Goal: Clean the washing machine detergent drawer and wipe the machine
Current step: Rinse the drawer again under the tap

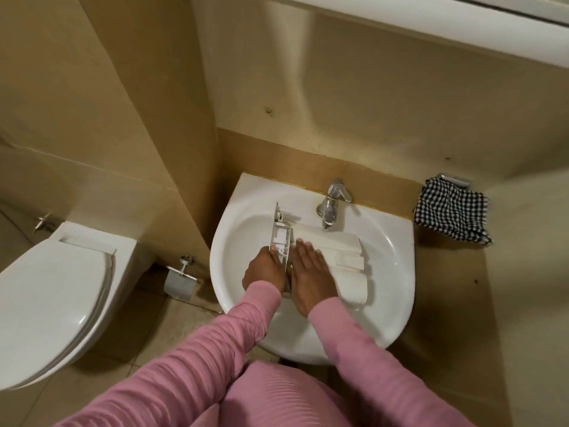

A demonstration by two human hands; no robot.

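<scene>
The white detergent drawer (338, 257) lies across the basin of a white sink (391, 241), its front panel standing on edge at the left. My left hand (264, 269) grips the near end of that front panel. My right hand (308, 272) lies flat with straight fingers on the drawer's body, just right of the panel. Both arms wear pink sleeves. The chrome tap (332, 204) stands at the back of the sink, its spout over the drawer; I see no water running.
A black-and-white checked cloth (452, 214) hangs on a holder on the wall to the right. At the left stands a white toilet (52, 297) with the lid down. A toilet-roll holder (180, 278) is fixed between toilet and sink. Beige tiled walls surround the sink.
</scene>
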